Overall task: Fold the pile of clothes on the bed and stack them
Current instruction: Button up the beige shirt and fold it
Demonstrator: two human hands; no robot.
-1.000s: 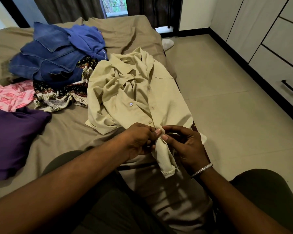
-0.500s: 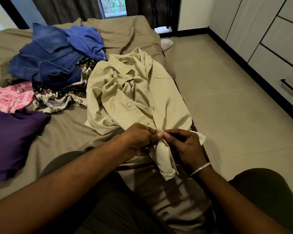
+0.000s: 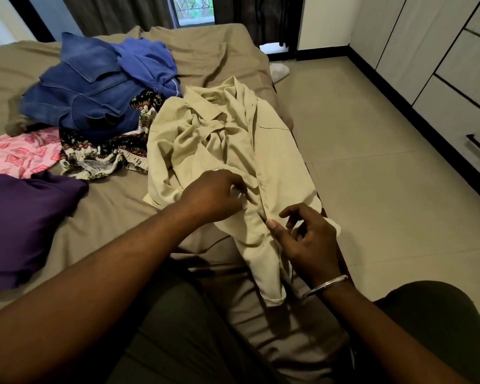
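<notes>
We see the tan shirt point(image 3: 227, 151) lying long on the bed point(image 3: 108, 217), collar far, hem near us. Our left hand point(image 3: 216, 196) rests on its front, fingers loose. Our right hand point(image 3: 306, 239) is just beside the front edge, fingers apart, holding nothing.

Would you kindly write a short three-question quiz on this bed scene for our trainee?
1. True or false: the beige shirt lies nearer the bed's floor-side edge than the denim jacket.
2. Which garment lies nearest the left edge of the view, closest to the person? A) pink patterned cloth B) purple garment C) blue top
3. Fill in: the right hand has a metal ___ on its wrist.

Key: 1 true; 2 B; 3 bangle.
</notes>
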